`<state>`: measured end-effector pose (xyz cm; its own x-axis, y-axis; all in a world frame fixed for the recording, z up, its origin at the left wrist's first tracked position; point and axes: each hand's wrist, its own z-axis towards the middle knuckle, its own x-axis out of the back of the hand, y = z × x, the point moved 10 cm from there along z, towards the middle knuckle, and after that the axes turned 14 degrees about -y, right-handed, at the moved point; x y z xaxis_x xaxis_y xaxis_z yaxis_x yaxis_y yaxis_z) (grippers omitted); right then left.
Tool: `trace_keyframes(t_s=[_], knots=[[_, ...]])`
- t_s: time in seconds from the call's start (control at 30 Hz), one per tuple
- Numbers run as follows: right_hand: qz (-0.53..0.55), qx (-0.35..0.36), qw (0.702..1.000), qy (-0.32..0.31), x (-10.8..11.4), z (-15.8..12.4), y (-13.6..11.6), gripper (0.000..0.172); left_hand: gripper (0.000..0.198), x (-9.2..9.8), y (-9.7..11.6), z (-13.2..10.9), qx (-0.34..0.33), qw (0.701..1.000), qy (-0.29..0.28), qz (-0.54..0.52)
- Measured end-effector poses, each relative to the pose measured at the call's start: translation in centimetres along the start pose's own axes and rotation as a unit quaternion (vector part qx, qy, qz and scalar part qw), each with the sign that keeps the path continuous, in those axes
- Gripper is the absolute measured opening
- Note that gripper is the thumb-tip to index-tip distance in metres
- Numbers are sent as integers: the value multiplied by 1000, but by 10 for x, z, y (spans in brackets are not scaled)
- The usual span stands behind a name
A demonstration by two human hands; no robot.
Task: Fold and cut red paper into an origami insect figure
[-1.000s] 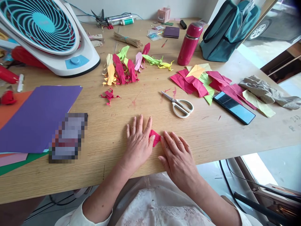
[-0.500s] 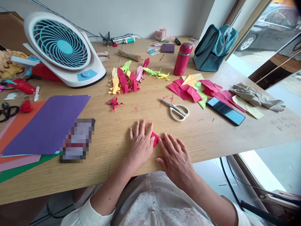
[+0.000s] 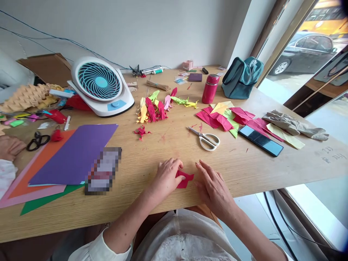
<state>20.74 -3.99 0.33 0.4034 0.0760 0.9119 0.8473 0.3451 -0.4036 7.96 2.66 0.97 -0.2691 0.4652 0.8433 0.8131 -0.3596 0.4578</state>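
Note:
My left hand [image 3: 168, 178] pinches a small red folded paper [image 3: 182, 182] at its left side, thumb on top, near the table's front edge. Just right of the paper is my right hand [image 3: 214, 185], its fingers apart and nothing between them; a small gap separates it from the paper. White-handled scissors [image 3: 208, 141] lie open beyond my hands. Further left rests a red folded paper figure [image 3: 141, 132]. Behind it sits a cluster of folded paper figures [image 3: 152, 110] in red, yellow, green and pink.
Purple paper [image 3: 73, 156] tops a stack of coloured sheets on the left, beside a blurred-out phone [image 3: 103, 172]. A fan [image 3: 100, 85], a red flask [image 3: 210, 88] and a teal bag [image 3: 240, 79] stand behind. Another phone [image 3: 261, 140] lies right. A person's hand [image 3: 12, 146] shows at far left.
Both hands were flat on the red paper. Now my left hand grips it and my right hand has come off to the right. The view has tilted up and turned left.

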Motion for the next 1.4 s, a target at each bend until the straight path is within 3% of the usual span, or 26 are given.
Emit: trace_keyframes(t_s=[0.23,0.4,0.5,0.57,0.63,0.7,0.83,0.9,1.17,1.4], knots=[[68,10,997,28,-2,-8,15,48,17,-1,1,-1,-27,993,-34,-107],[260,-13,965,-27,7,17,35,38,10,8,-10,24,-53,968,-61,-236],[416,-15,905,-83,12,59,38,42,25,31,-23,40,-100,877,33,-469],[478,23,871,-107,17,93,29,46,36,35,-33,48,-101,821,80,-556],[504,51,852,-136,14,124,18,45,42,34,-40,52,-96,800,106,-583],[513,38,849,-124,10,147,17,47,44,31,-48,54,-86,789,129,-594],[557,25,824,-100,-5,164,15,51,43,28,-65,54,-67,772,160,-612],[575,29,812,-99,-10,162,14,50,39,33,-70,52,-72,776,172,-603],[577,25,794,-191,-18,144,8,51,22,65,-58,38,-127,867,195,-442],[583,21,780,-226,-24,139,3,51,12,73,-49,32,-150,890,215,-374]])
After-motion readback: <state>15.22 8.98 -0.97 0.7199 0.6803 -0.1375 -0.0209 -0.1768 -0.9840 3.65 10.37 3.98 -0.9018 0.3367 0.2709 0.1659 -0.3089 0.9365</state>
